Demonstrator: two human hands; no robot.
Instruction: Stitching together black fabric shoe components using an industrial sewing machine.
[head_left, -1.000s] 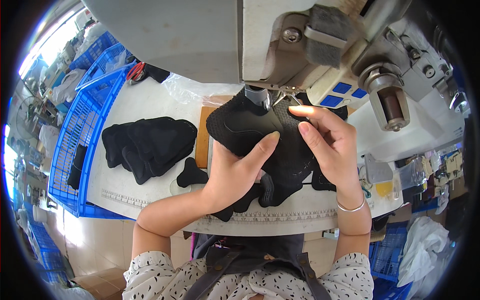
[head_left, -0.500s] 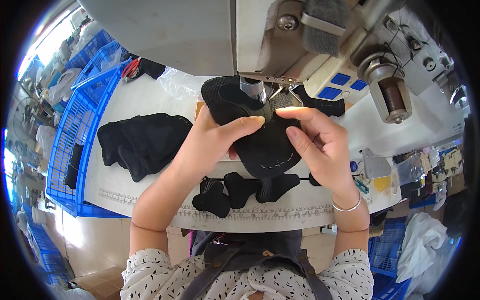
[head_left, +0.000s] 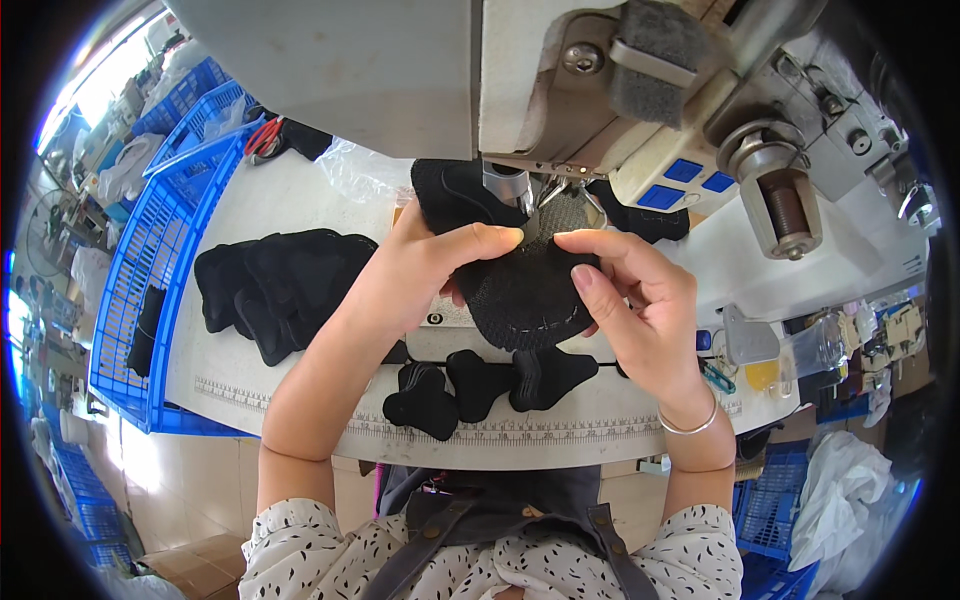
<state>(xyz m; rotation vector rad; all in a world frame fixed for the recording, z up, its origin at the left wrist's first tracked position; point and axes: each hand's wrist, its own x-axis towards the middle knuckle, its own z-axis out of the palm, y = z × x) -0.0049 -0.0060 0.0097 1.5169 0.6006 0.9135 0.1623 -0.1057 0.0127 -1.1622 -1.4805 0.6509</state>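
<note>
Since a second ago, the black fabric piece (head_left: 530, 292) has shifted so that its left corner lies farther in toward the machine, and the left hand (head_left: 400, 268) has come up nearer the metal foot (head_left: 508, 183). That piece is under the sewing machine head (head_left: 400, 90), its near end reaching toward the worker. The left hand pinches its left side, thumb on top, other fingers mostly hidden below; the right hand (head_left: 650, 300) has index finger and thumb close together at the right side, though I cannot tell whether they grip cloth. Handling it well, I judge, calls for light, even pressure from both sides, the layers lying flat, the edge turned smoothly, and both fingertips well clear of the foot. Counting outward: one piece in hand, one more dark piece (head_left: 650, 215) beyond the right hand, three small black stacks (head_left: 422, 402) in plain view by the one ruler strip (head_left: 600, 428), one larger black pile (head_left: 290, 285) whose layers cannot be counted, three blue buttons (head_left: 684, 169), one brown thread spool (head_left: 788, 212) and one pair of red-handled scissors (head_left: 263, 138).
</note>
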